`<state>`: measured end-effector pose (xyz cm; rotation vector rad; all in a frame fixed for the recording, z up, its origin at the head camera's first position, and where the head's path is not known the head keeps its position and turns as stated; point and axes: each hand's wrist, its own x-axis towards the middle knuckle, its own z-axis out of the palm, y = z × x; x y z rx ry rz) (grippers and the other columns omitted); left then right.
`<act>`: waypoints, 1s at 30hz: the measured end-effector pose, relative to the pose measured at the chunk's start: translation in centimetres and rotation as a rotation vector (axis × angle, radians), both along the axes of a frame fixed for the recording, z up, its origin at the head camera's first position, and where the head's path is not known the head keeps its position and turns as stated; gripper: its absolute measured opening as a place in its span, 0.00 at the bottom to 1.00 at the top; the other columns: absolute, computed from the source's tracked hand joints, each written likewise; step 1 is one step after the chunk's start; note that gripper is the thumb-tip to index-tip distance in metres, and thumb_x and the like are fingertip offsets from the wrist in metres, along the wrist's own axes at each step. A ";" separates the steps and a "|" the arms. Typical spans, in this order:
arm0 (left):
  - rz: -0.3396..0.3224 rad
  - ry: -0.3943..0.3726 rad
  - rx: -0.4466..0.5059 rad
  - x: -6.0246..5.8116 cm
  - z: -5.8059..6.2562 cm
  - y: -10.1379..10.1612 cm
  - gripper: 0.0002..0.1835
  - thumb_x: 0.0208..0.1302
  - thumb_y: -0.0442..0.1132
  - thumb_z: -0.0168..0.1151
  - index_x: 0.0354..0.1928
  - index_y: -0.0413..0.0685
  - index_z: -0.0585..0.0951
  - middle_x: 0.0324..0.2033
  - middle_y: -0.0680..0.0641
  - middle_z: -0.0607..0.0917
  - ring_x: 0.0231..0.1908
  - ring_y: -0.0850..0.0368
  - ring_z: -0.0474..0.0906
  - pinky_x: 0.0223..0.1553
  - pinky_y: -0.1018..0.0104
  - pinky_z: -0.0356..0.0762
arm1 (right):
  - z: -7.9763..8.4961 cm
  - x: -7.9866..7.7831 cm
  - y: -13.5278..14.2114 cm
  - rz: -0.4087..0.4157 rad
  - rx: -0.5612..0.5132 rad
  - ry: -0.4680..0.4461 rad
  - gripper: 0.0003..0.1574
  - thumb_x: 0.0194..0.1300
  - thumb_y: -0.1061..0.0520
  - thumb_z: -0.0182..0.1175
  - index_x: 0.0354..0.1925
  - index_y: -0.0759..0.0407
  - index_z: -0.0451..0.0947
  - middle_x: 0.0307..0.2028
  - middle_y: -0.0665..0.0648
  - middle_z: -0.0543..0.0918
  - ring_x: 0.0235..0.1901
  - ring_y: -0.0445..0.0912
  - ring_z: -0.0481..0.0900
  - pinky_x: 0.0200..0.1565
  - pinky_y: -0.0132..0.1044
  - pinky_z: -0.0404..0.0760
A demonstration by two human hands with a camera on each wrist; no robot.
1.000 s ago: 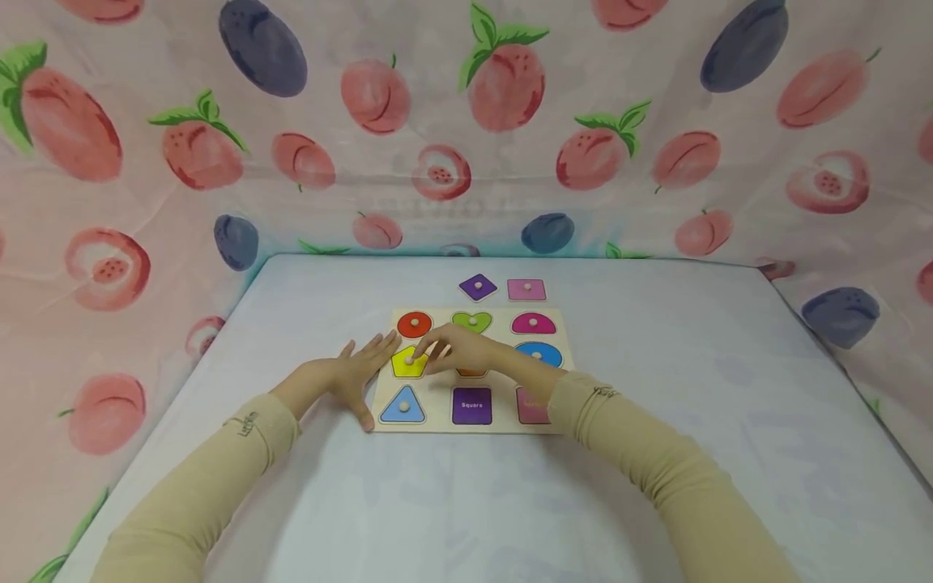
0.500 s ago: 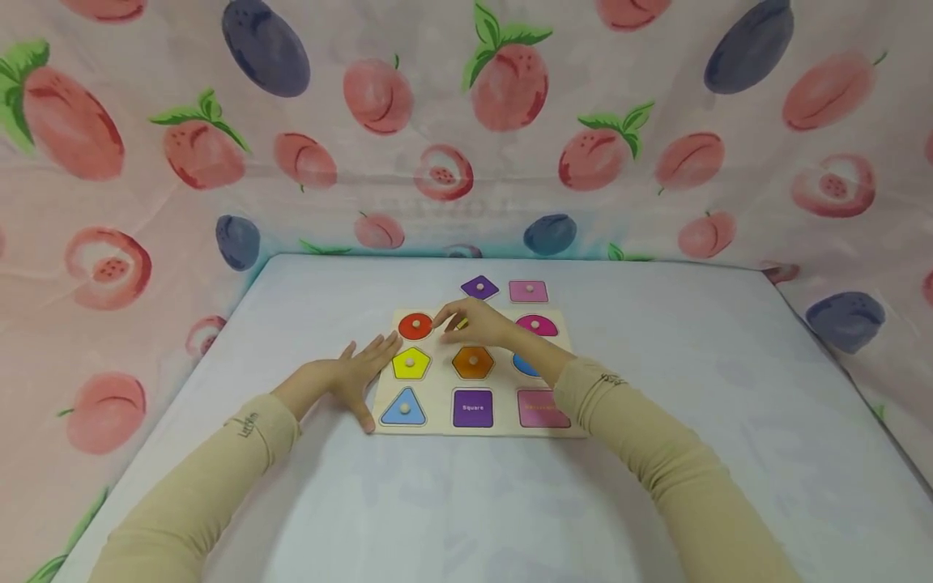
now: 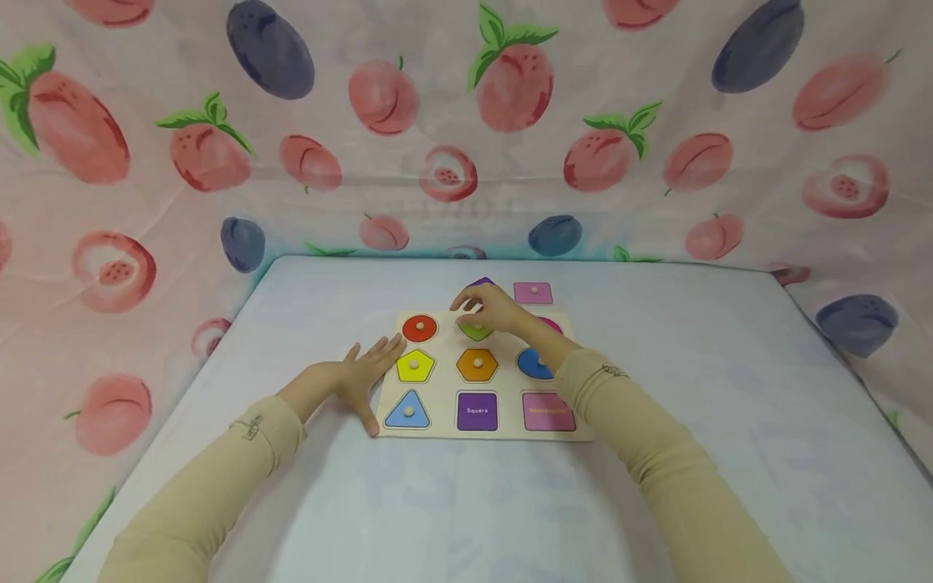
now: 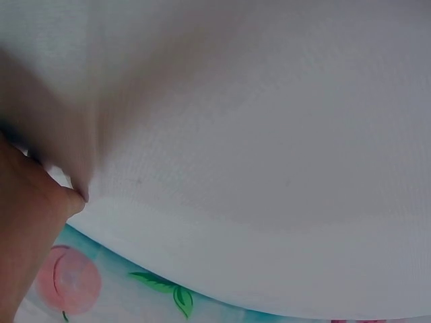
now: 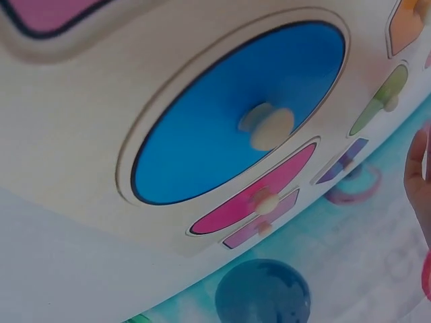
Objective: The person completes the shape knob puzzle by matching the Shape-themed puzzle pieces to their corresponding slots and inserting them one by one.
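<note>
A wooden knob puzzle board point(image 3: 446, 385) lies on the white table. My left hand point(image 3: 350, 379) rests at its left edge with fingers spread. Above the green heart piece point(image 3: 477, 333) hovers my right hand point(image 3: 501, 312), its fingers loosely bent and holding nothing. Just beyond the fingertips lies a purple square piece point(image 3: 483, 281) with a knob, mostly covered by that hand in the head view; the right wrist view shows it on the table behind the board. A pink rectangle piece point(image 3: 525, 295) lies to its right. The printed purple square point(image 3: 477, 421) and pink rectangle point(image 3: 548, 422) recesses show bare.
Seated in the board are a red circle point(image 3: 412, 329), yellow pentagon point(image 3: 406, 368), blue triangle point(image 3: 403, 421), orange hexagon point(image 3: 469, 372) and blue oval point(image 5: 195, 148). A magenta semicircle point(image 5: 236, 217) sits there too. A fruit-print cloth point(image 3: 445, 97) hangs behind the table.
My right hand has moved away from me, from beside the yellow pentagon past the hexagon to over the heart and close to the purple square. The left hand has stayed in place.
</note>
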<state>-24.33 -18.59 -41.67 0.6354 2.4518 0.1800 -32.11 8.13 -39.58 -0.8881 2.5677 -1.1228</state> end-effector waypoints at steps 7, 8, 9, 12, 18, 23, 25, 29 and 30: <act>-0.004 0.012 -0.006 0.2 0.1 -0.2 0.76 0.32 0.60 0.78 0.73 0.45 0.32 0.74 0.43 0.30 0.73 0.42 0.25 0.68 0.35 0.24 | -0.4 -1.0 0.4 -0.069 -0.015 0.050 0.14 0.60 0.63 0.63 0.45 0.68 0.79 0.50 0.65 0.80 0.51 0.59 0.74 0.58 0.48 0.74; -0.003 0.010 -0.002 0.2 0.2 -0.2 0.76 0.32 0.59 0.78 0.73 0.45 0.32 0.74 0.43 0.30 0.73 0.42 0.25 0.68 0.36 0.24 | -0.5 -1.3 0.5 -0.072 -0.011 0.061 0.14 0.60 0.63 0.62 0.45 0.68 0.79 0.51 0.65 0.80 0.51 0.59 0.74 0.58 0.48 0.74; -0.002 0.008 0.003 0.2 0.2 -0.2 0.76 0.32 0.59 0.78 0.73 0.45 0.32 0.74 0.43 0.30 0.73 0.42 0.25 0.68 0.35 0.24 | -0.6 -1.5 0.5 -0.076 -0.006 0.069 0.14 0.61 0.63 0.62 0.45 0.68 0.79 0.51 0.65 0.80 0.51 0.59 0.75 0.58 0.48 0.74; -0.010 0.008 0.003 0.3 0.1 -0.2 0.77 0.32 0.59 0.78 0.73 0.45 0.32 0.74 0.43 0.30 0.73 0.42 0.24 0.68 0.36 0.24 | -0.7 -2.1 0.7 -0.086 0.019 0.101 0.13 0.60 0.64 0.62 0.44 0.68 0.79 0.51 0.65 0.81 0.51 0.58 0.76 0.58 0.47 0.74; -0.008 0.008 0.012 0.4 0.0 -0.3 0.76 0.33 0.59 0.77 0.73 0.45 0.32 0.74 0.43 0.31 0.73 0.42 0.24 0.68 0.35 0.24 | -0.5 -3.1 0.7 -0.104 0.064 0.153 0.13 0.59 0.64 0.63 0.44 0.68 0.79 0.47 0.64 0.83 0.51 0.59 0.76 0.59 0.49 0.73; 0.002 -0.005 0.001 0.4 0.2 -0.4 0.76 0.33 0.59 0.77 0.73 0.45 0.32 0.74 0.42 0.29 0.73 0.41 0.24 0.68 0.35 0.23 | -0.2 -3.8 0.1 -0.129 0.087 0.117 0.13 0.61 0.63 0.62 0.44 0.66 0.80 0.46 0.64 0.82 0.51 0.59 0.75 0.58 0.47 0.74; -0.002 -0.002 -0.005 0.3 0.2 -0.4 0.76 0.33 0.59 0.77 0.73 0.45 0.32 0.74 0.42 0.30 0.73 0.41 0.24 0.68 0.35 0.23 | -0.2 -4.1 0.0 -0.147 0.095 0.103 0.13 0.61 0.62 0.62 0.45 0.65 0.79 0.47 0.64 0.82 0.50 0.58 0.75 0.57 0.46 0.74; 0.001 -0.006 0.008 0.2 0.1 -0.2 0.77 0.32 0.59 0.78 0.73 0.46 0.31 0.74 0.43 0.29 0.73 0.43 0.24 0.68 0.36 0.23 | -0.4 -4.7 0.7 -0.179 0.120 0.099 0.14 0.61 0.62 0.62 0.46 0.66 0.79 0.49 0.65 0.80 0.53 0.58 0.74 0.59 0.46 0.73; 0.003 -0.011 0.010 0.1 0.0 0.0 0.77 0.32 0.59 0.78 0.73 0.47 0.31 0.74 0.44 0.29 0.73 0.43 0.24 0.68 0.37 0.23 | -0.5 -4.8 1.0 -0.187 0.128 0.097 0.14 0.62 0.63 0.61 0.46 0.66 0.78 0.49 0.65 0.80 0.53 0.58 0.73 0.60 0.47 0.72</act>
